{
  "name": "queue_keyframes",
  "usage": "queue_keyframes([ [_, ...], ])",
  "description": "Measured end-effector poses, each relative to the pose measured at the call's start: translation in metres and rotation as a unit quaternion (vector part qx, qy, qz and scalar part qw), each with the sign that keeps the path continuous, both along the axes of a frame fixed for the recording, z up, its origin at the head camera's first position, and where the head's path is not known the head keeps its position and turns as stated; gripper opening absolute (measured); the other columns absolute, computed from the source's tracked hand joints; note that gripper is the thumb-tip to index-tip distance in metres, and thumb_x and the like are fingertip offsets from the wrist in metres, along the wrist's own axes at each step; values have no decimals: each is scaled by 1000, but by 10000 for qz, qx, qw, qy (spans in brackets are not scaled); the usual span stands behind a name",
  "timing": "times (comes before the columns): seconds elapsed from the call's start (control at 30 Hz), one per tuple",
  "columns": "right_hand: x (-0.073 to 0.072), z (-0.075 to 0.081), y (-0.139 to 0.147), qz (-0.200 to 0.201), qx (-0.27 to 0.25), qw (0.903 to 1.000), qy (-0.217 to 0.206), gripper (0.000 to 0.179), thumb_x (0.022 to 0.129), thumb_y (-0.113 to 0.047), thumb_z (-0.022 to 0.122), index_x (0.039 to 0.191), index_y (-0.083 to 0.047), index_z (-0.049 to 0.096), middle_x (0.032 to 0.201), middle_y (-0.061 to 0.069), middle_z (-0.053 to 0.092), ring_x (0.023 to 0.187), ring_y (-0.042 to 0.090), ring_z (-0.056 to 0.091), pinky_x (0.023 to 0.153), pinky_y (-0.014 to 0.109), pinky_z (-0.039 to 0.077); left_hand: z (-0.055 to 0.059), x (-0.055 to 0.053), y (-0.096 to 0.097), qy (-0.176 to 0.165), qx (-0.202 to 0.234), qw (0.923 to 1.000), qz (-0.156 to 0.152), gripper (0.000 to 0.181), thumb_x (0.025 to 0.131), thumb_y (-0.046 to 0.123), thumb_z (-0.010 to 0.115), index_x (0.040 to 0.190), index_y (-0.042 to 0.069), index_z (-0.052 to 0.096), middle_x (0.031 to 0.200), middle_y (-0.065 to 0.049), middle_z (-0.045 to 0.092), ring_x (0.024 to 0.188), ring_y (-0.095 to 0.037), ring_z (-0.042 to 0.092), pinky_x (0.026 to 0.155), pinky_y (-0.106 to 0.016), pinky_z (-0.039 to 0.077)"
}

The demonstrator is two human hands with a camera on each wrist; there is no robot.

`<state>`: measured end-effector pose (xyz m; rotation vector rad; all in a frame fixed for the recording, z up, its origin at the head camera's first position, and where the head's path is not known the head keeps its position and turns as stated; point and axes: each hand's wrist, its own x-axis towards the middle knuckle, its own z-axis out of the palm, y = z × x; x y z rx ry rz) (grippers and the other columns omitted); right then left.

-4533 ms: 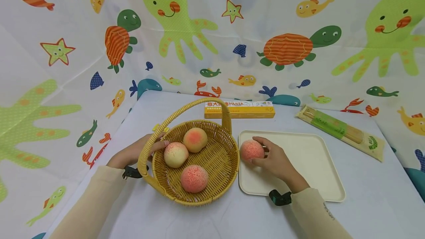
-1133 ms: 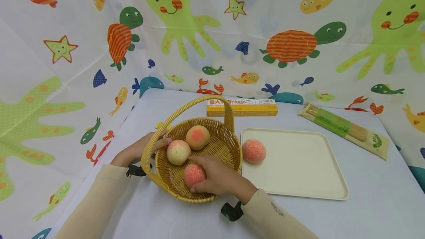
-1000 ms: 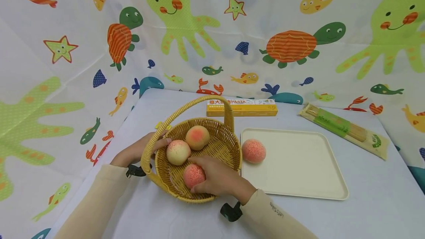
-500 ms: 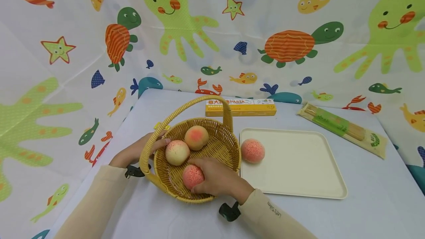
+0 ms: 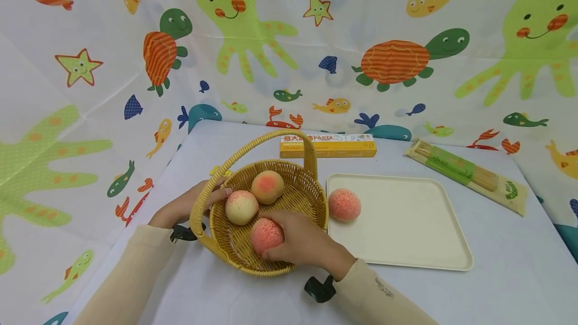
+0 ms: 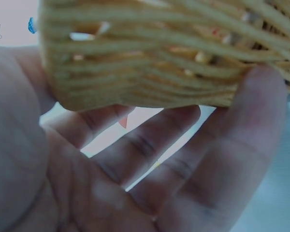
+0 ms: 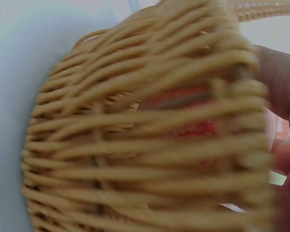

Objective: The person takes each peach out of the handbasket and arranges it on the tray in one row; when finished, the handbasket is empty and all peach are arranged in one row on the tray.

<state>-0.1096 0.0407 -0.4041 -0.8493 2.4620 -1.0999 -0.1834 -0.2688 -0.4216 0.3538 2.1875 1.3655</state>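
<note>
A round wicker basket with a tall arched handle stands left of centre in the head view. My left hand grips its left rim; in the left wrist view, fingers spread along the woven wall. Inside the basket, my right hand holds a pink speckled peach, with thumb and fingers around its right side. A pale peach and an orange-blushed peach lie behind it. In the right wrist view, the basket wall mostly hides the held peach.
On the cream tray right of the basket, another pink peach sits at the left edge. A yellow pasta box lies behind the basket. A green-labelled packet of noodles lies at back right. A sea-animal curtain surrounds the table.
My right hand let go of the peach on the tray and moved left into the basket onto another pink peach, which has just shifted slightly right. My left hand stays at the rim.
</note>
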Motion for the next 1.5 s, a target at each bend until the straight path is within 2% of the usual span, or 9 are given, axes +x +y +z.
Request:
queue_keyframes([
  [0.17,2,11,14,-188,-186,9996,133,67,81,-25,88,142,-14,62,128,-6,68,110,8,63,97,31,55,1,0,0,-29,-15,10000,48,46,108,36,52,145,9,51,118,-18,71,91,-31,77,71,-48,64],
  [0.37,4,23,32,-558,-270,9978,253,66,80,-26,88,141,-19,64,127,-9,68,112,9,64,95,35,56,3,1,-1,26,71,10000,-63,45,109,33,50,145,6,50,117,-18,71,90,-31,77,71,-46,64],
  [0.5,5,27,45,-724,-403,9962,272,65,80,-23,89,139,-20,64,127,-10,67,113,9,63,94,36,57,3,0,-1,-1,110,9999,-86,45,110,33,50,146,6,50,117,-18,72,90,-31,78,71,-46,64],
  [0.63,6,29,58,-903,-454,9945,258,68,81,-22,90,142,-22,61,133,-10,65,116,12,62,94,38,58,2,0,-1,12,20,10000,-31,46,109,35,50,147,10,50,118,-17,72,91,-30,78,72,-45,64],
  [0.83,8,33,77,-1251,-530,9900,373,72,79,-21,93,144,-18,61,132,-2,65,113,18,65,90,38,61,0,-1,-1,61,-19,10000,-60,47,110,36,48,149,11,49,119,-17,71,91,-32,77,73,-46,64],
  [1.07,7,31,104,-1554,-712,9844,423,74,78,-16,92,144,-9,59,135,5,67,108,20,68,83,30,61,0,-1,-2,99,-72,9999,-68,47,110,37,48,149,11,49,118,-17,72,91,-31,77,72,-45,64],
  [1.3,7,26,130,-1986,-461,9783,357,73,80,-16,90,146,-9,58,138,12,65,99,21,69,74,25,60,1,2,-2,-98,147,9998,3,45,110,34,49,147,7,49,124,-20,66,94,-32,77,72,-49,64],
  [1.5,5,23,150,-2325,-304,9713,398,73,81,-16,90,146,-9,57,133,15,67,91,21,70,69,26,60,0,2,-1,-65,215,9997,-41,43,111,32,48,143,4,50,123,-20,66,95,-32,76,72,-49,64],
])
